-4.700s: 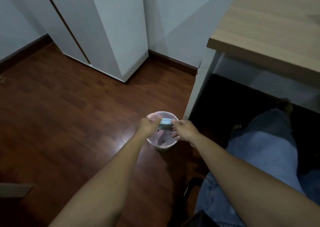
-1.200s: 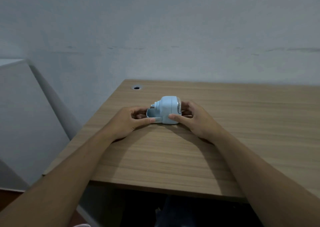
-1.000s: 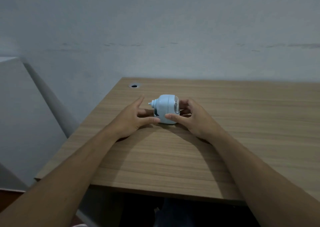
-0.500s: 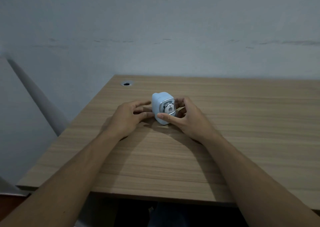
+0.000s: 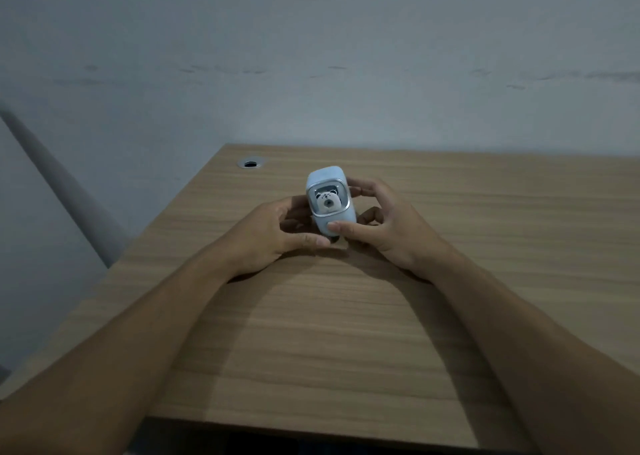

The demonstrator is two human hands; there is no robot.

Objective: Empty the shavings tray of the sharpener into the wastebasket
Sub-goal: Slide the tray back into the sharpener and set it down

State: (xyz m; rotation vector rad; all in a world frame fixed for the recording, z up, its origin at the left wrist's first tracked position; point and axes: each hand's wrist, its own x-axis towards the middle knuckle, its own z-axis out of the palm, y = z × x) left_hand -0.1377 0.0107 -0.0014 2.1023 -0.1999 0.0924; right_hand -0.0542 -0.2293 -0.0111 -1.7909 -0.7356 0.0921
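A pale blue pencil sharpener point(image 5: 330, 203) stands upright on the wooden desk point(image 5: 346, 333), its bear-faced front window turned toward me. My left hand point(image 5: 266, 236) cups its left side, thumb at the lower front corner. My right hand point(image 5: 384, 226) holds the right side, thumb pressed on the lower front and fingers behind the body. The shavings tray is pushed in and not separately visible. The wastebasket is out of view.
A round cable hole point(image 5: 250, 163) sits near the desk's back left corner. A grey wall point(image 5: 311, 56) rises right behind the desk. The desk's left edge drops off toward a pale cabinet side point(image 5: 41, 191).
Earlier the tray was held over the pink wastebasket on the floor. Since then it was slid back into the sharpener on the desk, and both hands turned the sharpener's front to face me.
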